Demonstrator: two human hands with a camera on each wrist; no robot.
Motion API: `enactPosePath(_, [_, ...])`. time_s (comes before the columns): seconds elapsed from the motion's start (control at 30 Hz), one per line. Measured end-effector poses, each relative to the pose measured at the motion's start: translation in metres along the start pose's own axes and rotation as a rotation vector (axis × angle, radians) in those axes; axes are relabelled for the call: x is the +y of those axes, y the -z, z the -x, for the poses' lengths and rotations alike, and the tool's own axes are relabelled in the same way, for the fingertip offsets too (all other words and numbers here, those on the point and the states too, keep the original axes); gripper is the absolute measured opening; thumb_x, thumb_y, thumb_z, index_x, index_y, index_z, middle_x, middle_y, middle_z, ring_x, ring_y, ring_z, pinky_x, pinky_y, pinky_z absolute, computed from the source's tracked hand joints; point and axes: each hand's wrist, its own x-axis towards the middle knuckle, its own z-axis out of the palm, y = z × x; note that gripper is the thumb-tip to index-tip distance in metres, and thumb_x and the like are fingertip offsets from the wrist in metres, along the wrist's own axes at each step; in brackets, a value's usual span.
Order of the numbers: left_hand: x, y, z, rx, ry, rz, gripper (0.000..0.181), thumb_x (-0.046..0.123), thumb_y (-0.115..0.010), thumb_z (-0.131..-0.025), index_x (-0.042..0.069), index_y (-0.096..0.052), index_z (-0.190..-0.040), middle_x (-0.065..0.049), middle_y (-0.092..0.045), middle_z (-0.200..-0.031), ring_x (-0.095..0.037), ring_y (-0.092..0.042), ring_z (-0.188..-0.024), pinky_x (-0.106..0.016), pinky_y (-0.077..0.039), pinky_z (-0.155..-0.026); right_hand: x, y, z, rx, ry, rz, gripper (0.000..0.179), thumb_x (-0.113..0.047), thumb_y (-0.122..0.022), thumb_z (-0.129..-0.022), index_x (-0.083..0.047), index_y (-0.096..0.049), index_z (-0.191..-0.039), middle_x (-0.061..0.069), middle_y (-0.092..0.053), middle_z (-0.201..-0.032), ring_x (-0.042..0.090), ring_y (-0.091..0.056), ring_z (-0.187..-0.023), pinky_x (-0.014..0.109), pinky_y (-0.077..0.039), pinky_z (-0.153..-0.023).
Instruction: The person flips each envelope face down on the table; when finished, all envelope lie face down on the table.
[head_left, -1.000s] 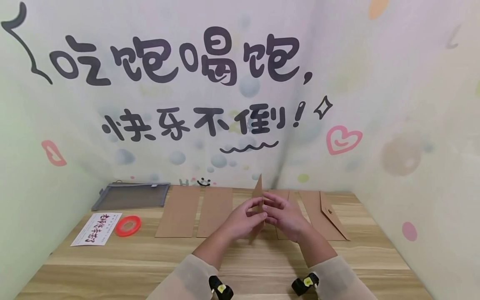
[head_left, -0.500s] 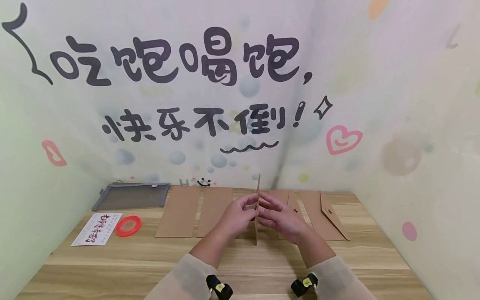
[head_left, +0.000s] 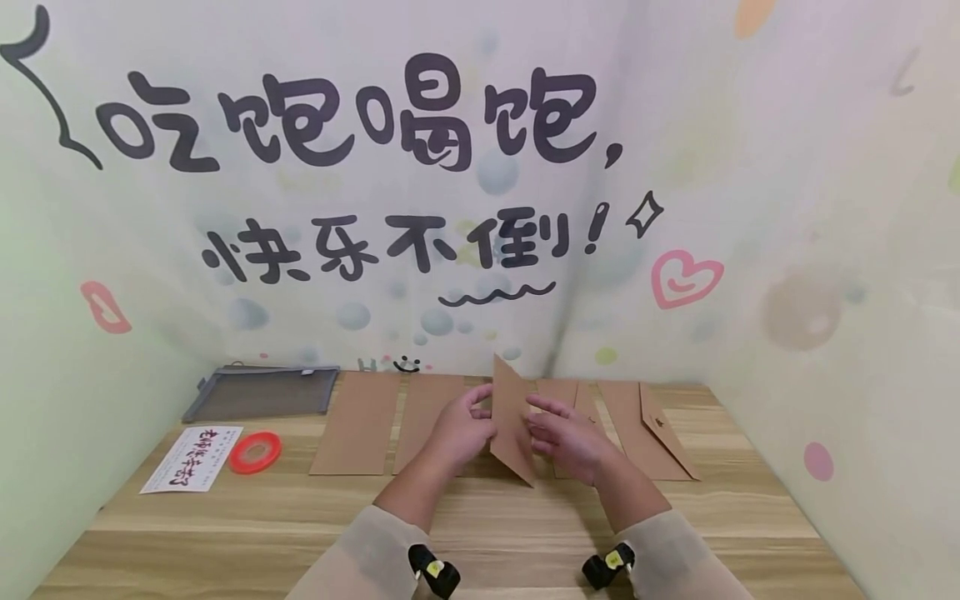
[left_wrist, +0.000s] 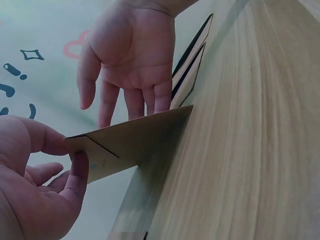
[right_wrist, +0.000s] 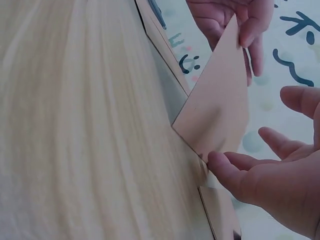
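A brown kraft envelope (head_left: 510, 421) stands on edge between my hands, above the table. My left hand (head_left: 457, 429) pinches its left edge between thumb and fingers; the left wrist view shows the grip at a corner beside the flap line of the envelope (left_wrist: 130, 140). On the other side, my right hand (head_left: 573, 437) has its fingers extended and parted. In the right wrist view a fingertip of the right hand (right_wrist: 275, 172) meets the lower edge of the envelope (right_wrist: 215, 105). The envelope's plain face is turned toward the right hand.
Flat brown envelopes (head_left: 356, 425) lie in a row along the back; the far-right envelope (head_left: 630, 429) has a lifted flap. At left are a grey mesh zip pouch (head_left: 262, 393), a white printed card (head_left: 193, 458) and a red tape roll (head_left: 255, 452). Printed fabric walls surround the wooden table (head_left: 480, 542).
The envelope has turned from nearly edge-on so its plain face shows in the head view. My left hand has shifted slightly left, and the right hand's fingers have come apart from the left's.
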Motion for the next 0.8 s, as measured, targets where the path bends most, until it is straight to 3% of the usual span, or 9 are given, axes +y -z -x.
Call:
enactPosePath(0.1, [-0.003, 0.001, -0.001, 0.026, 0.018, -0.059, 0.067, 0.008, -0.065, -0.09, 0.009, -0.054, -0.155, -0.019, -0.068, -0.141, -0.029, -0.068, -0.119, -0.033, -0.06, -0.082, 0.001, 0.003, -0.001, 0.009, -0.01, -0.017, 0.063, -0.022, -0.056, -0.11, -0.007, -0.033, -0.167, 0.021, -0.04, -0.167, 0.032, -0.046, -0.148, 0.036, -0.052, -0.11])
enactPosePath(0.2, [-0.008, 0.003, -0.002, 0.051, 0.026, -0.125, 0.068, 0.015, -0.065, -0.091, 0.005, -0.051, -0.157, -0.018, -0.062, -0.152, -0.034, -0.065, -0.13, -0.043, -0.06, -0.099, 0.002, 0.005, -0.002, 0.008, -0.005, -0.013, 0.063, -0.021, -0.055, -0.111, -0.005, -0.031, -0.167, 0.023, -0.033, -0.172, 0.037, -0.038, -0.157, 0.041, -0.049, -0.116])
enactPosePath(0.37, [-0.017, 0.006, -0.004, 0.057, 0.042, -0.221, 0.066, 0.02, -0.064, -0.094, 0.001, -0.05, -0.156, -0.022, -0.056, -0.159, -0.04, -0.053, -0.148, -0.055, -0.046, -0.122, 0.003, 0.006, -0.003, 0.0, 0.003, -0.019, 0.063, -0.019, -0.053, -0.111, -0.003, -0.029, -0.167, 0.024, -0.026, -0.175, 0.039, -0.027, -0.163, 0.047, -0.042, -0.124])
enactPosePath(0.6, [-0.019, 0.007, -0.002, -0.012, 0.095, -0.33, 0.062, 0.03, -0.063, -0.1, 0.004, -0.052, -0.155, -0.024, -0.055, -0.158, -0.042, -0.053, -0.148, -0.059, -0.045, -0.122, 0.004, 0.008, -0.004, -0.031, 0.002, -0.028, 0.069, -0.023, -0.057, -0.109, -0.005, -0.027, -0.168, 0.018, -0.021, -0.178, 0.035, -0.023, -0.165, 0.046, -0.038, -0.125])
enactPosePath(0.8, [-0.019, 0.002, -0.003, 0.018, 0.041, -0.308, 0.061, 0.025, -0.063, -0.098, 0.003, -0.053, -0.155, -0.021, -0.056, -0.159, -0.039, -0.053, -0.149, -0.056, -0.044, -0.123, -0.005, 0.016, 0.0, -0.043, 0.046, -0.043, 0.063, -0.023, -0.053, -0.112, -0.006, -0.028, -0.167, 0.023, -0.027, -0.174, 0.036, -0.031, -0.16, 0.044, -0.045, -0.122])
